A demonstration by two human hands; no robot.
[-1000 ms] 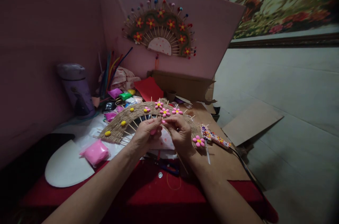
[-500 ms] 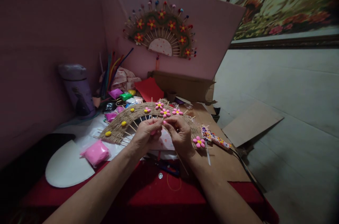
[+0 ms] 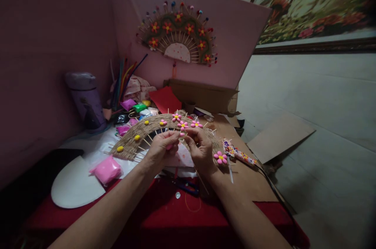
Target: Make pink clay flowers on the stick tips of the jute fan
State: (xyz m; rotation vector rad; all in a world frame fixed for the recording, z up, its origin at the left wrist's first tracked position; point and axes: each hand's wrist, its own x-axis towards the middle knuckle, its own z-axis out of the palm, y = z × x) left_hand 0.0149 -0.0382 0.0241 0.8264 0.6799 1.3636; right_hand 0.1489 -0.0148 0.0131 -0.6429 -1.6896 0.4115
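My left hand (image 3: pixel 164 145) pinches a small pink clay piece (image 3: pixel 182 134) at its fingertips. More pink clay (image 3: pixel 169 147) shows under its curled fingers. My right hand (image 3: pixel 201 149) is closed just to the right, thumb and forefinger close to the piece; what they grip is hidden. A thin stick (image 3: pixel 203 183) sticks out below that hand. Behind both hands lies a twine-wrapped, fan-shaped craft (image 3: pixel 129 143) with stick spokes. It carries pink clay flowers (image 3: pixel 220 157) with yellow centres, and several bare yellow dots (image 3: pixel 137 137) on its left half.
A pink clay packet (image 3: pixel 106 169) and a white board piece (image 3: pixel 76 186) lie left. Scissors (image 3: pixel 188 187) rest on the red cloth (image 3: pixel 164 217). A patterned glue gun (image 3: pixel 239 154) lies on cardboard (image 3: pixel 249 186) at right. A purple tumbler (image 3: pixel 88 104) stands back left; a finished fan (image 3: pixel 178 35) hangs behind.
The fingertips have parted slightly, so the pink piece in my left hand shows more clearly. Both arms stay almost in the same place.
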